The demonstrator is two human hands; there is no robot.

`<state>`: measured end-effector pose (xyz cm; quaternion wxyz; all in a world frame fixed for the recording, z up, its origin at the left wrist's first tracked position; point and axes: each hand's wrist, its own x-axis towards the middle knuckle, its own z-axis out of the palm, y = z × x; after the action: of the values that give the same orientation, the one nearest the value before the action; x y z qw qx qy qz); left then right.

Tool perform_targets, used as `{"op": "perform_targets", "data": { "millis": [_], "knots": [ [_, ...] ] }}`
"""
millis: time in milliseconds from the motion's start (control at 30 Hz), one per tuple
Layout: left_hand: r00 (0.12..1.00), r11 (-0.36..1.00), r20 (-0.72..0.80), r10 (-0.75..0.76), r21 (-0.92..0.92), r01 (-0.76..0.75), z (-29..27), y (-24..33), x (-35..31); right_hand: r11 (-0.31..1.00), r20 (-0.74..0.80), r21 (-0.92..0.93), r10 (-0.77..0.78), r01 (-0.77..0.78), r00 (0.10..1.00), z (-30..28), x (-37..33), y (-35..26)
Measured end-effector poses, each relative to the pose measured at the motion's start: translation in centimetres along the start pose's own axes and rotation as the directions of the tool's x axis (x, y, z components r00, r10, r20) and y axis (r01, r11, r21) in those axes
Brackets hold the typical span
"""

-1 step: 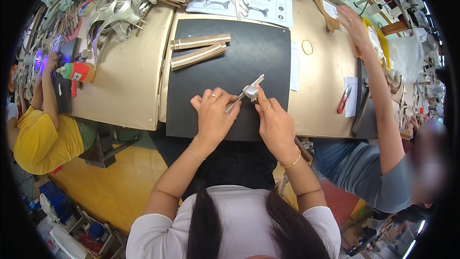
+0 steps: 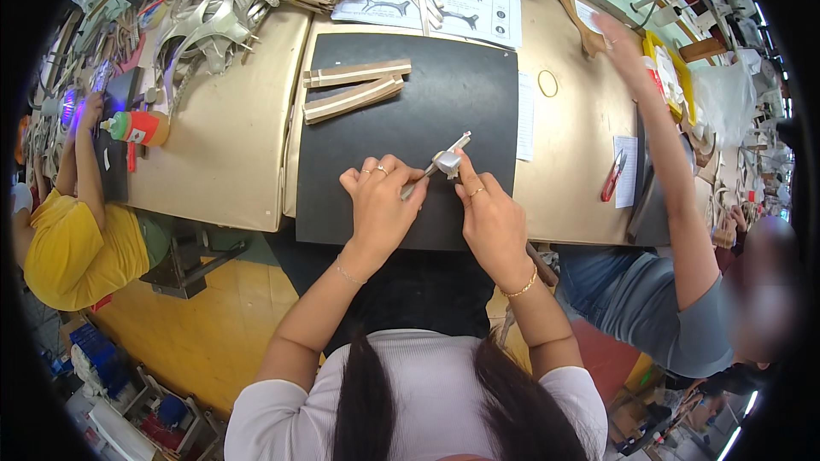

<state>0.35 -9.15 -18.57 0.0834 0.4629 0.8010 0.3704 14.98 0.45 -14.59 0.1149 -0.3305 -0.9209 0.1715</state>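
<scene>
Over the dark board (image 2: 367,205), my left hand (image 2: 381,201) pinches a narrow pale strip (image 2: 461,139) between thumb and fingers. The strip slants up to the right, its far end past the tool. My right hand (image 2: 493,213) is closed around what looks like a hammer (image 2: 448,164). Its silvery, block-like head rests over or against the strip; I cannot tell if they touch. Most of its handle is hidden beneath that hand, and a brown end shows below the wrist. Farther back on the board lie two brown-and-cream banded strip bundles (image 2: 357,73).
Curved pale pieces (image 2: 209,30) are heaped at the far left, near a glue bottle (image 2: 141,128). Printed drawings (image 2: 478,13) lie behind the board. To the right are a rubber band (image 2: 547,84) and red-handled snips (image 2: 612,179). Co-workers' arms (image 2: 679,179) reach in from both sides.
My hands, the strip and the tool have hardly moved. The co-worker's hand on the right has shifted slightly left and is blurred; more of the yellow tray beside it shows.
</scene>
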Motion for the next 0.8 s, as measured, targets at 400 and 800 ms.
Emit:
{"op": "perform_targets", "data": {
  "millis": [400, 800],
  "knots": [
    [1.0, 1.0, 0.013, -0.017, 0.021, 0.017, 0.4, 0.0, 0.7, 0.998, -0.062, 0.059, -0.03, 0.034, 0.998, -0.9, 0.3, -0.5],
    [1.0, 1.0, 0.002, -0.016, 0.007, 0.016, -0.4, -0.4, 0.0, 1.0, 0.032, 0.009, -0.01, 0.01, 0.999, -0.1, 0.1, -0.3]
  ]
}}
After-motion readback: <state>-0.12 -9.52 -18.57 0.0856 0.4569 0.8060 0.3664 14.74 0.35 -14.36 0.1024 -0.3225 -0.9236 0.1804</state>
